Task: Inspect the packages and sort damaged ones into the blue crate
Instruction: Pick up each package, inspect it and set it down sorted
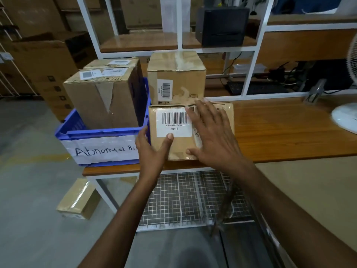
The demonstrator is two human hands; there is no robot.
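I'm at a wooden bench top (289, 130) on a white metal frame (309, 27). The frame carries wood shelves above, with a black printer (222, 26) on the upper one. Behind the frame are a keyboard (251, 88) and loose cables (229, 64). A white fan (345, 117) stands at my right end of the bench. There's a wire-mesh shelf (173, 200) under the top. The floor (25, 209) is grey concrete with a faint yellow line (38, 158). Big brown cartons (38, 60) are stacked back left. Light is dim and even.

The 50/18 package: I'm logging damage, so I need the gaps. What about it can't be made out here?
Head view, 50/18 package:
- Right part of top: covered by the right hand.
- Left face: hidden by the left hand and blue crate.
- Underside: against the table.
- Small sticker: blurred, mostly covered.
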